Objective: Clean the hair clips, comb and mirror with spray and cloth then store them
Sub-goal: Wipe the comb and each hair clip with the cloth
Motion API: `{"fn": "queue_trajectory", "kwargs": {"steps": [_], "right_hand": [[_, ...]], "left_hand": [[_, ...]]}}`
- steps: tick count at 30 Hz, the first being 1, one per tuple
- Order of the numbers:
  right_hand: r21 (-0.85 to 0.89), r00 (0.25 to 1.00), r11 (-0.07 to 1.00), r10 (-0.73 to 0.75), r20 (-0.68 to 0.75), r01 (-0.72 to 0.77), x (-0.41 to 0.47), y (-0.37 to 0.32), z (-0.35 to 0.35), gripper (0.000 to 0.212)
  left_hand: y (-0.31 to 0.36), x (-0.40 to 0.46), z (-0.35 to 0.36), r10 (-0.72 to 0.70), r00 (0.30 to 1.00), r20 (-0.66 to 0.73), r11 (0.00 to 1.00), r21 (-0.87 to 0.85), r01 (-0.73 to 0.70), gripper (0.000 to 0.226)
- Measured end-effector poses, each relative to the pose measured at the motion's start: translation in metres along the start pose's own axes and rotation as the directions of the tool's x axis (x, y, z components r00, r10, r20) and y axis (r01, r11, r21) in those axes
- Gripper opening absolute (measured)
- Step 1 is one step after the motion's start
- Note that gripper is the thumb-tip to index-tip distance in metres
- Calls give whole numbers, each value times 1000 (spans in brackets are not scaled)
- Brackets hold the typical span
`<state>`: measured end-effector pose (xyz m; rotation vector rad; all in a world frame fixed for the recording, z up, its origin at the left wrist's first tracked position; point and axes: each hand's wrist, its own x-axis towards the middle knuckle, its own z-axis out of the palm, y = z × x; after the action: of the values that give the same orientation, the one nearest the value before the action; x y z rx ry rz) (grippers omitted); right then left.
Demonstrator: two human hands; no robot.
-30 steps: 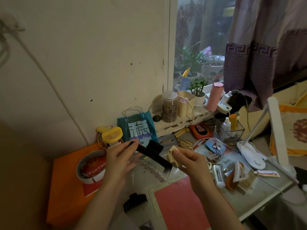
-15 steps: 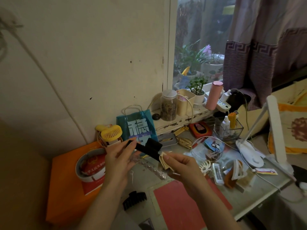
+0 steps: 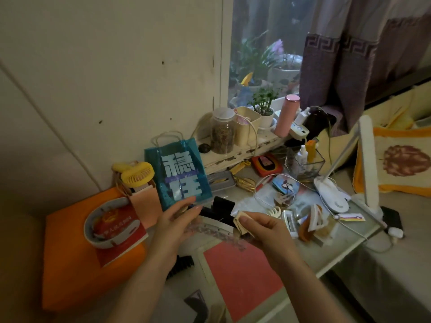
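The comb (image 3: 217,227), a clear toothed strip with a dark spine and a black block at its far side, is held above the tabletop (image 3: 335,250) between both hands. The left hand (image 3: 173,223) grips its left end, fingers curled under the strip and thumb laid on top. The right hand (image 3: 263,228) pinches a small folded cloth (image 3: 240,221) between thumb and forefinger, and the cloth is pressed against the comb's right end. Whether the lower right fingers also support the strip cannot be told.

The comb's long axis runs from the left grip across to the right grip, dropping slightly toward the right. The uncleaned length therefore lies to the left of the cloth grip, along that axis. The step in hand is judged to be wiping the comb; a stroke toward the left grip would appear to be called for, with the left hand as the anchor.

A black clip (image 3: 180,264) lies on the tabletop below and near the left wrist. A pale claw clip (image 3: 276,212) lies just beyond the right grip, and a brown and white clip (image 3: 311,221) further right. A spray bottle (image 3: 302,156) stands in a clear box, well beyond the right grip. The mirror cannot be identified with certainty.
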<state>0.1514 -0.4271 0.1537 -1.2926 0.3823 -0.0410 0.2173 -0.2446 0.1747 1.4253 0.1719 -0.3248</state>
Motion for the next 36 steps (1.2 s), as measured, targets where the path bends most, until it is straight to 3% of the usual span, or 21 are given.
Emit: {"fn": "queue_trajectory", "kwargs": {"steps": [9, 14, 18, 28, 36], "right_hand": [[-18, 991, 999, 47, -129, -49, 24, 13, -44, 15], [-46, 974, 997, 53, -222, -65, 65, 12, -84, 12], [-123, 978, 989, 56, -199, -81, 114, 2, -129, 10], [-147, 975, 968, 184, -121, -201, 204, -2, -207, 12], [-217, 957, 937, 240, -165, -272, 240, 27, -231, 8]], "left_hand": [[-41, 38, 39, -262, 964, 45, 958, -105, 265, 11], [-66, 69, 77, -336, 942, 16, 927, -169, 334, 13], [-87, 98, 117, -419, 906, -53, 891, -219, 399, 15], [-151, 171, 181, -522, 809, -269, 813, -445, 377, 13], [-207, 239, 197, -565, 774, -287, 760, -547, 352, 14]]}}
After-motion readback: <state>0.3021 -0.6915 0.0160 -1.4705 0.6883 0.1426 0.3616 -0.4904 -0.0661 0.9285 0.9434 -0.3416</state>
